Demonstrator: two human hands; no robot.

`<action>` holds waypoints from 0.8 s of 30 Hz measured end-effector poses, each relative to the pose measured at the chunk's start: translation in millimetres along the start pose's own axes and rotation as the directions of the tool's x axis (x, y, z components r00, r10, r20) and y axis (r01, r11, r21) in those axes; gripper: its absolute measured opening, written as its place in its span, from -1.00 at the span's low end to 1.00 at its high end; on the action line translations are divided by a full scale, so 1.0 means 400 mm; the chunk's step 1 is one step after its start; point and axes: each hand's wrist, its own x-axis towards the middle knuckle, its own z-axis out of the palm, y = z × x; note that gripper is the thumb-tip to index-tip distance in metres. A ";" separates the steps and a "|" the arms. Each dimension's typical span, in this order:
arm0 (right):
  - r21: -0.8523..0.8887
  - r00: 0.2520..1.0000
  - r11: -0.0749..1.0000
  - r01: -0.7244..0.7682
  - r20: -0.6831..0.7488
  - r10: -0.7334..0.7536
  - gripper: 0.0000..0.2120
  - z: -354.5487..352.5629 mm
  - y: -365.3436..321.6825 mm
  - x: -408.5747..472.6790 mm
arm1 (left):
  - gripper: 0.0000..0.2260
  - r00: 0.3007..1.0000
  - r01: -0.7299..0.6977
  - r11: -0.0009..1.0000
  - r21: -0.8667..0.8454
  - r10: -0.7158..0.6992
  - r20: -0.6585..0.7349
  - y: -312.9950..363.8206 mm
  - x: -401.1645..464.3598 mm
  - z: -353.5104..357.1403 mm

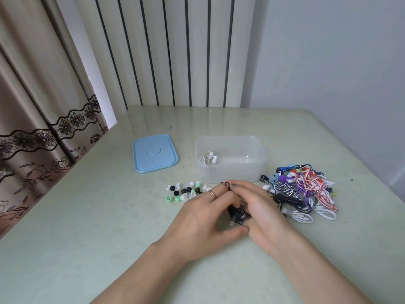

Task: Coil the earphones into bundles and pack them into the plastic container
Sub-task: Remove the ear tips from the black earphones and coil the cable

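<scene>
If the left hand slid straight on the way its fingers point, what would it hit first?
Probably the plastic container: the left hand, holding the black earphones, points up-right at its near wall. The loose ear tips lie just left of that line; depth is uncertain.

Left hand [203,213] and right hand [260,210] together, fingers curled

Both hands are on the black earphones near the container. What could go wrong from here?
The half-wound black earphone cable, held between the left hand and right hand, may spring loose when released. The loose scatter of small silicone ear tips sits right beside the left hand and could be swept aside. The tangled pile of multicoloured earphones may snag the next pick.
</scene>
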 end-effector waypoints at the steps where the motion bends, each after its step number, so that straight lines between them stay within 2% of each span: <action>1: 0.007 1.000 1.000 0.008 0.007 -0.008 -0.84 0.002 0.000 0.000 | -0.77 1.000 -0.003 1.000 0.011 0.003 0.004 -0.002 0.001 0.002; 7: -0.025 0.998 0.999 0.032 0.050 -0.031 -0.83 -0.004 0.006 0.004 | -0.91 0.999 0.037 0.999 -0.016 -0.038 -0.033 0.002 0.000 0.010; 12: -0.005 0.994 0.998 0.057 0.093 -0.056 -0.76 -0.005 0.009 0.007 | -0.84 0.993 0.098 0.994 -0.055 -0.101 -0.061 -0.004 0.000 0.009; 15: 0.007 0.996 0.996 0.086 0.040 -0.086 -0.71 0.001 0.015 0.005 | -0.79 0.998 0.060 0.998 -0.028 -0.061 -0.018 0.002 0.000 0.009; 19: -0.029 0.999 0.999 0.032 0.013 -0.032 -0.61 0.005 0.019 0.001 | -0.82 1.000 0.022 1.000 -0.012 -0.022 0.010 0.004 -0.001 0.019; 24: -0.042 0.998 0.999 -0.016 0.054 0.018 -0.57 -0.003 0.010 0.002 | -0.89 0.992 0.106 0.984 -0.144 -0.114 -0.048 0.003 -0.001 0.016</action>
